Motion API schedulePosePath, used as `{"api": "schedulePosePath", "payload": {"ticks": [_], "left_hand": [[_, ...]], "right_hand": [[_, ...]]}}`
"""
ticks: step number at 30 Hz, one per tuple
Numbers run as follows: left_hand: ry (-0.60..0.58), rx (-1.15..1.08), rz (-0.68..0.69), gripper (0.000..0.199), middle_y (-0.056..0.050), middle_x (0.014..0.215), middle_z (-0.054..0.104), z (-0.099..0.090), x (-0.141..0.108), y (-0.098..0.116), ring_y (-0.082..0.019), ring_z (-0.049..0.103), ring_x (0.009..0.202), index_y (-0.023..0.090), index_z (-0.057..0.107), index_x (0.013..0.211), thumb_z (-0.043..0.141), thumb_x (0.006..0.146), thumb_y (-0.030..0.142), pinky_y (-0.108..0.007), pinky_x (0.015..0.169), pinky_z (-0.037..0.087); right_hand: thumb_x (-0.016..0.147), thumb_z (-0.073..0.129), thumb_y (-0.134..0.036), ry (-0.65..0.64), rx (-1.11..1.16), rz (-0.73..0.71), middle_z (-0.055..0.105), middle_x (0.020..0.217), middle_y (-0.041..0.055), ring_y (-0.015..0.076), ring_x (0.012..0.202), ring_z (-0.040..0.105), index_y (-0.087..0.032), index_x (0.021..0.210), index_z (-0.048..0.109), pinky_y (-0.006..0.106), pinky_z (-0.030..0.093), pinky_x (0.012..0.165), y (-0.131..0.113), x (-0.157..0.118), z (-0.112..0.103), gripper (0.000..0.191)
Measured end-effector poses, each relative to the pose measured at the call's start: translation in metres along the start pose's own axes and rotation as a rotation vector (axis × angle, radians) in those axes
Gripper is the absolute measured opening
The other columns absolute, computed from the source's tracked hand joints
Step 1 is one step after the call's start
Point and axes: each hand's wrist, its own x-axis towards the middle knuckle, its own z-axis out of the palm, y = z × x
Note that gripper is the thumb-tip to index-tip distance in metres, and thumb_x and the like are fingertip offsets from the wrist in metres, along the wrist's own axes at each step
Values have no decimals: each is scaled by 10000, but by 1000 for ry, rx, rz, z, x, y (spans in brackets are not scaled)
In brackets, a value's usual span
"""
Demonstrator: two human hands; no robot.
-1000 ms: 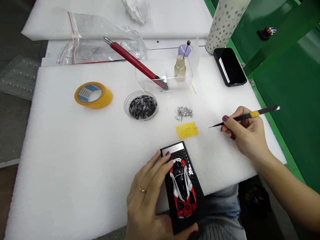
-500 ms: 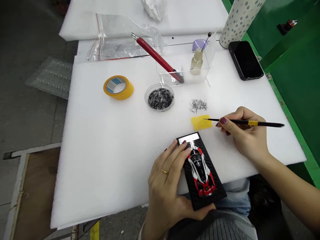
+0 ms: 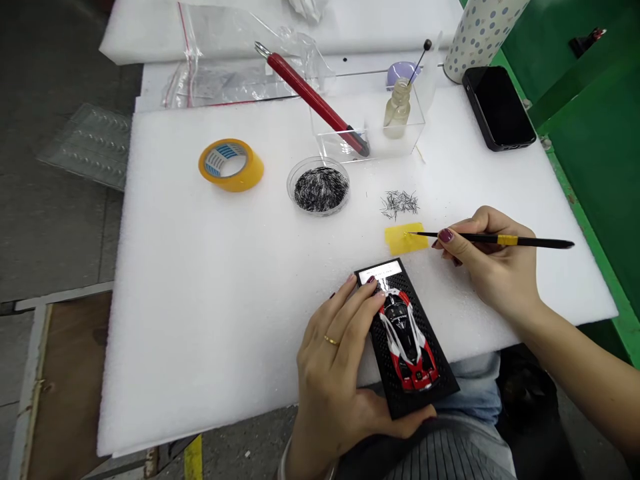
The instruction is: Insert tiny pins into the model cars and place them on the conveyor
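Observation:
My left hand grips a black display base by its left side, fingers on top and thumb at the near end. On the base sits a red, white and black model car. My right hand pinches a thin black paintbrush with a yellow band. The brush tip rests on or just over a small yellow piece of tape. Just beyond the tape lies a loose pile of fine black strands. More of them fill a round clear dish.
A yellow tape roll lies left of the dish. Farther back, a clear box holds a small glass bottle with a pin in it; a red pen-like tool leans on the box. A phone and a spotted cylinder stand at right.
The view has shifted slightly. The brush tip has moved a little to the left over the yellow tape. My left hand keeps its hold on the base.

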Motion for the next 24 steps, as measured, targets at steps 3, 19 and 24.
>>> {"api": "schedulePosePath", "payload": {"ticks": [3, 19, 24], "left_hand": [[4, -4, -1, 1043, -209, 1406, 659, 0, 0, 1, -343, 542, 1420, 57, 572, 1384, 794, 640, 753, -397, 1218, 392], [-6, -3, -12, 1018, -211, 1409, 655, -1, 0, 2, -345, 534, 1428, 59, 568, 1390, 790, 670, 743, -417, 1218, 402], [-9, 8, -20, 1031, -205, 1402, 663, -1, -1, 1, -338, 545, 1421, 67, 572, 1389, 779, 664, 770, -408, 1214, 413]], "right_hand": [[776, 916, -356, -5, 3, -4, 739, 654, 24, 132, 512, 633, -226, 685, 681, 249, 495, 447, 0, 0, 0, 283], [742, 939, -423, 9, 39, 19, 733, 657, 26, 129, 530, 631, -211, 689, 676, 242, 475, 448, 0, 0, 2, 341], [710, 956, -434, 25, 174, 35, 737, 646, 7, 112, 495, 614, -220, 671, 677, 225, 464, 422, 3, 1, -2, 354]]}}
